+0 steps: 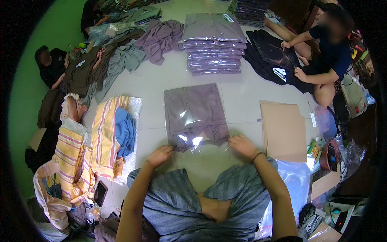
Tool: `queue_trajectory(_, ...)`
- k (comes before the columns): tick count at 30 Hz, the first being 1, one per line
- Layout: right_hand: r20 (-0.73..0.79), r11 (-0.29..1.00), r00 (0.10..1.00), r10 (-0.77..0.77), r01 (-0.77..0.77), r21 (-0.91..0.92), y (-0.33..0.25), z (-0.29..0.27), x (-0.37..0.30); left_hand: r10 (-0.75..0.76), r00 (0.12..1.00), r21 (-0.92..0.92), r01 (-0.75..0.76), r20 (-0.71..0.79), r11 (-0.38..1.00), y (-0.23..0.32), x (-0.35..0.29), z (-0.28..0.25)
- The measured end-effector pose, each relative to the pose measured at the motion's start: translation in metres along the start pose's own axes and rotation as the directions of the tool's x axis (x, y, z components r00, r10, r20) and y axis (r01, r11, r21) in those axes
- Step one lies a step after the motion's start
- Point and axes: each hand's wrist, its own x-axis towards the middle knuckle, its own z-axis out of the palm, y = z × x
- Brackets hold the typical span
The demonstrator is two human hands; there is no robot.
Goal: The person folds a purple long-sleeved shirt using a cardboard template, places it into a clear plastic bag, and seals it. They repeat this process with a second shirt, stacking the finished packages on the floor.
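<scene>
A folded mauve-grey shirt (pixel 195 109) lies flat on the floor in front of me, inside a clear plastic bag (pixel 200 146) whose near end reaches past the cloth. At the bag's near left corner, my left hand (pixel 161 156) is closed on its edge. My right hand (pixel 242 146) pinches the near right corner, with a dark band around that wrist. The fingertips are partly hidden against the plastic and cloth. Beyond the shirt stands a stack of bagged mauve-grey shirts (pixel 215 30), the top one bearing a white tag.
Brown cardboard sheets (pixel 284 131) lie to my right, above clear plastic bags (pixel 288 181). Yellow striped cloth (pixel 107 137) and a phone (pixel 100 193) are on my left. At far right a person handles a black garment (pixel 274 56); other people sit at far left beside heaped clothes (pixel 94 64).
</scene>
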Motion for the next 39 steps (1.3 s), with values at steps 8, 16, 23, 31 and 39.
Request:
queue_trajectory(8,0.067,0.694,0.938,0.340,-0.298,0.656,-0.001,0.004,-0.001,-0.464,0.831,-0.555,0.552,0.307,0.622,-0.014,0.000,-0.009)
queue_trajectory(16,0.094,0.500,0.666,0.740,-0.638,0.585,-0.012,0.003,0.020,-0.655,0.604,-0.846,0.522,0.454,-0.105,-0.007,0.001,-0.001)
queue_trajectory(23,0.092,0.398,0.519,0.850,-0.746,0.534,-0.022,0.015,0.031,-0.821,0.458,-0.914,0.366,0.341,-0.176,0.008,0.016,0.017)
queue_trajectory(31,0.092,0.394,0.487,0.869,-0.791,0.469,-0.022,0.022,0.035,-0.930,0.249,-0.878,0.461,0.271,-0.133,-0.005,0.020,0.056)
queue_trajectory(39,0.172,0.320,0.391,0.904,-0.887,0.334,-0.016,0.017,0.055,-0.979,0.150,-0.353,0.931,0.139,0.092,0.026,0.058,0.034)
